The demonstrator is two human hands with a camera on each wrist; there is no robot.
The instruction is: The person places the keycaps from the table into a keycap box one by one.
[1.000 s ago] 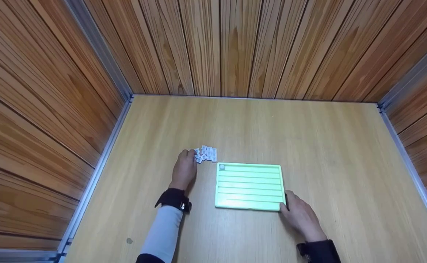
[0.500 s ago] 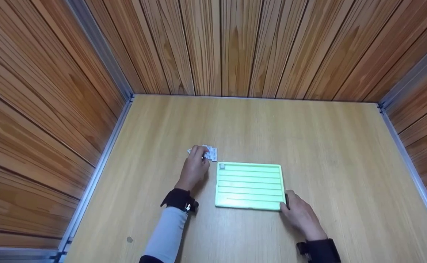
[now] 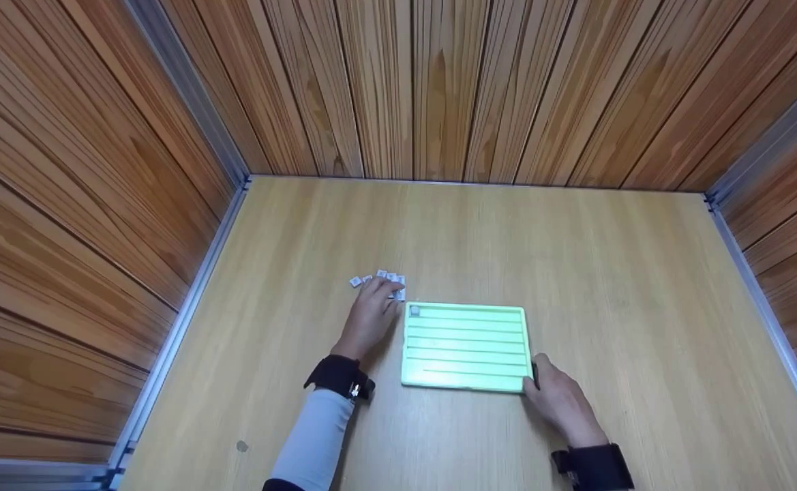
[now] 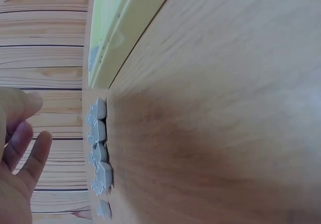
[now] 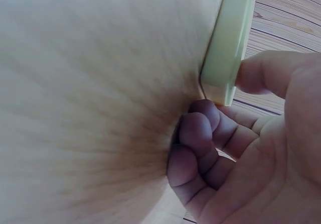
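Note:
A pale green ridged tray lies flat on the table, with one small light tile in its far left corner. My right hand grips the tray's near right corner; in the right wrist view, the thumb presses its rim and the other fingers curl low beside it. Over a cluster of small white tiles left of the tray hovers my left hand, partly covering them. The left wrist view shows that hand's loosely bent fingers apart from the row of tiles, holding nothing.
One white tile sits slightly apart at the cluster's left end. Wood-plank walls with grey metal edging enclose the table at the back and sides. A small dark spot marks the table at the near left.
My left hand has moved right, from the left edge of the tile cluster to above it. Tiles on the left side now lie more spread out. The right hand and tray stay put.

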